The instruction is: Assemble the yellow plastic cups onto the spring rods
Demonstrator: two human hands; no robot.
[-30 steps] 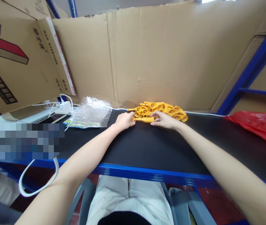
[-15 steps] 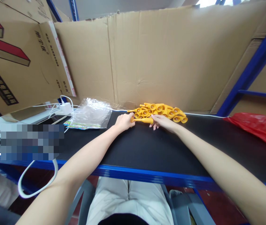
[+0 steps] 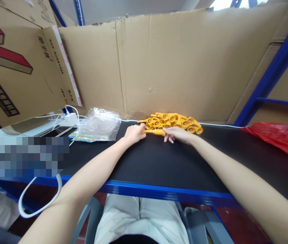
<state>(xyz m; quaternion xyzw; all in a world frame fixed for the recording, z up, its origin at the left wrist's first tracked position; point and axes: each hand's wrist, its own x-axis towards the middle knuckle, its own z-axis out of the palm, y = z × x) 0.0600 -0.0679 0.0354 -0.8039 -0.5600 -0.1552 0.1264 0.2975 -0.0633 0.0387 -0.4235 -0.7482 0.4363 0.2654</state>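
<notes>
A yellow plastic piece with a ridged stem (image 3: 155, 131) lies level between my hands, just above or on the black table top. My left hand (image 3: 134, 133) is closed round its left end, and the fingers hide that end. At the other end, my right hand (image 3: 176, 134) pinches the thicker part between thumb and forefinger, its other fingers hanging loosely below. Right behind both hands sits a pile of similar yellow horn-shaped pieces (image 3: 185, 124) with round cup-like mouths, several of them facing me.
A clear plastic bag (image 3: 97, 122) lies left of my hands, beside a white charger (image 3: 71, 119) with cables. Red plastic sheeting (image 3: 281, 139) rests at the right. Cardboard (image 3: 184, 64) stands behind the black table (image 3: 159, 166), whose front edge is a blue metal beam (image 3: 164, 190).
Both hands keep their hold on the yellow piece. The loose fingers of my right hand have shifted slightly, and the view has moved a little.
</notes>
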